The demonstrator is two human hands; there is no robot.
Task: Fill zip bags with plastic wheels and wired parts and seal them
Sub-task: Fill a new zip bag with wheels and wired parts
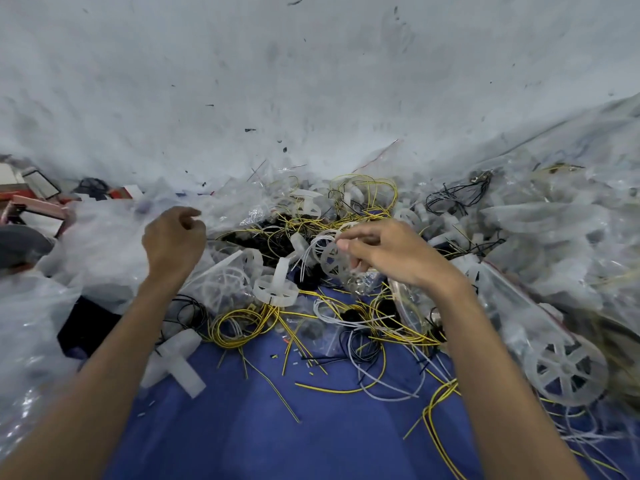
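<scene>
right hand (388, 251) pinches white wires (306, 263) at a plastic wheel (328, 256), 9 o'clock of the hand. left hand (173, 240) curls over clear bags (104, 244); its grip cannot be told. risk: yellow wires (242, 327) at 6 o'clock tangle and drag out with the pick.
</scene>
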